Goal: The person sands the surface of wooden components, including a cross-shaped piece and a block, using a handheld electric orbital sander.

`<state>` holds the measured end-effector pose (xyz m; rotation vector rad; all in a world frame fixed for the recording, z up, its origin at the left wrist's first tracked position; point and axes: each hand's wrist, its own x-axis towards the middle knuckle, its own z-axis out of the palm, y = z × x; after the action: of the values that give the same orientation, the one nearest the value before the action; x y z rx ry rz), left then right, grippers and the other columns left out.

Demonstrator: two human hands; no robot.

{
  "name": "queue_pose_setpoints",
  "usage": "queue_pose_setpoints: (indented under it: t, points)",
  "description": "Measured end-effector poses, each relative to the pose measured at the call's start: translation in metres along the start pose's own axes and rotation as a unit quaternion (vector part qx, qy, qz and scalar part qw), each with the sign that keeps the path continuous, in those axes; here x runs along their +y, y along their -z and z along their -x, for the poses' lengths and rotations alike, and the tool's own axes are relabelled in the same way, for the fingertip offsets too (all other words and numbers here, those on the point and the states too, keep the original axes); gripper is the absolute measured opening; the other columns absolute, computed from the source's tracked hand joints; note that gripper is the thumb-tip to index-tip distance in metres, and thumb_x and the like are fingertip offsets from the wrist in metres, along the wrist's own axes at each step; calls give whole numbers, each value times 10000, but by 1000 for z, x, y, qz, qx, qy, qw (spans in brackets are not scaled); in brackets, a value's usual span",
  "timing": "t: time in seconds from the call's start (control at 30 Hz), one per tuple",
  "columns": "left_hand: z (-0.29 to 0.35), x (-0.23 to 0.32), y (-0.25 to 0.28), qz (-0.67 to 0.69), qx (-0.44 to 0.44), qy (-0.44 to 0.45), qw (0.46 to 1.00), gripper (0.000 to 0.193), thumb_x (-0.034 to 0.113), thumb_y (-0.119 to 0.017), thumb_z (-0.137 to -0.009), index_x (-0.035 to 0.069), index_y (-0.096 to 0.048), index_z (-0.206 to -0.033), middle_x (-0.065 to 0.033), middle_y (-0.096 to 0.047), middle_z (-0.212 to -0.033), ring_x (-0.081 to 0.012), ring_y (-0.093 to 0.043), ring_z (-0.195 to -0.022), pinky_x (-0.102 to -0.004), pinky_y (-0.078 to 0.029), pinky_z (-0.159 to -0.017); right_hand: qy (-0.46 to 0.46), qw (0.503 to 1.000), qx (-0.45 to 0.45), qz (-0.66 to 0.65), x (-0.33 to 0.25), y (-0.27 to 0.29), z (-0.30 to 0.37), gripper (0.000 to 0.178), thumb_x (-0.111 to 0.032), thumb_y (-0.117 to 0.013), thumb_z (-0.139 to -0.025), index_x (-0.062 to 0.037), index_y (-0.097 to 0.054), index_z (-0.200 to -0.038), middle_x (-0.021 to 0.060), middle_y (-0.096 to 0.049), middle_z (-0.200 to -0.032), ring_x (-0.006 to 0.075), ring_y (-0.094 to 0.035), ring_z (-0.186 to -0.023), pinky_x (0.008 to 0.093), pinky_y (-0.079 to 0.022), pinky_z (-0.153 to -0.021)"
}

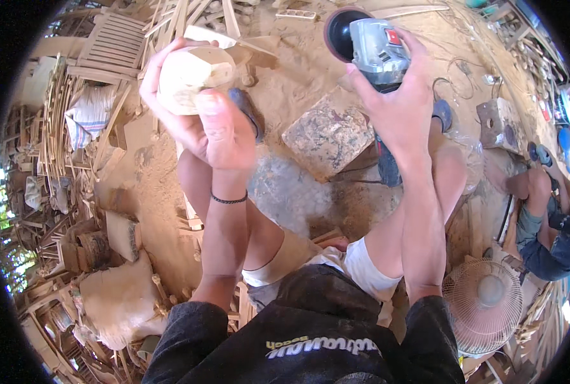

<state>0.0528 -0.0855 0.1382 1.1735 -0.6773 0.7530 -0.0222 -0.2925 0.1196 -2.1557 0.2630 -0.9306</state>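
Raised at the upper left, my left hand point(216, 131) grips a pale, rounded wooden piece point(192, 77) with a flat facet on its end, the thumb pressed along its near side. My right hand point(397, 105) is wrapped round the head of a grey angle grinder point(381, 54). The grinder's dark round disc point(342, 35) faces up and to the left, apart from the wood. Its dark body hangs down behind my right wrist. Whether the disc is spinning cannot be told.
A rough stone block point(331, 134) sits on the dusty ground between my legs. Wood strips point(54, 121) and a slatted panel point(111, 45) lie left. A fan point(487, 297) stands lower right, near another seated person point(544, 221). A second block point(499, 121) is farther right.
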Motion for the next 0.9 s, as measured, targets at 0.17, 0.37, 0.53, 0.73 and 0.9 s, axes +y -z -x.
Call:
queue_pose_setpoints:
  t: [0.17, 0.37, 0.53, 0.73, 0.9]
  points:
    - [-2, 0, -3, 67, -45, -69, 994, 499, 181, -871, -907, 41, -477, -1180, -234, -620, -1244, -223, -676, -1014, -418, -590, -914, -18, 998, -32, -54, -11, -5, 6, 796, -242, -931, -862, -52, -509, -1509, 176, -763, -1260, 270, -772, -1112, 400, -598, -997]
    - [7, 6, 9, -15, -101, -47, 994, 282, 80, -772, -979, 33, -542, -1135, -135, -698, -851, -138, -615, -622, -285, -527, -599, -47, 994, -98, -11, -12, -14, 21, 794, -338, -926, -858, -124, -508, -1498, 181, -800, -1156, 362, -814, -943, 482, -647, -855]
    - [15, 7, 7, -35, -107, -32, 993, 275, 73, -767, -969, 35, -553, -1138, -140, -711, -880, -150, -640, -691, -293, -543, -661, -21, 993, -118, 24, -14, -31, 28, 815, -410, -915, -851, -175, -492, -1507, 177, -811, -1071, 409, -800, -927, 504, -638, -801]
    - [20, 13, 7, -38, -115, 3, 993, 293, 90, -775, -953, 33, -552, -1134, -144, -722, -908, -155, -650, -758, -297, -550, -731, -60, 986, -130, 86, -17, -32, 23, 810, -394, -908, -853, -170, -490, -1509, 181, -811, -1026, 417, -793, -917, 500, -628, -789]
    - [23, 11, 1, -38, -104, 2, 994, 297, 102, -776, -955, 30, -546, -1127, -153, -720, -906, -152, -644, -769, -294, -542, -728, -38, 992, -113, 45, -11, -31, 23, 791, -427, -884, -870, -170, -489, -1505, 185, -812, -1015, 422, -791, -906, 513, -621, -784]
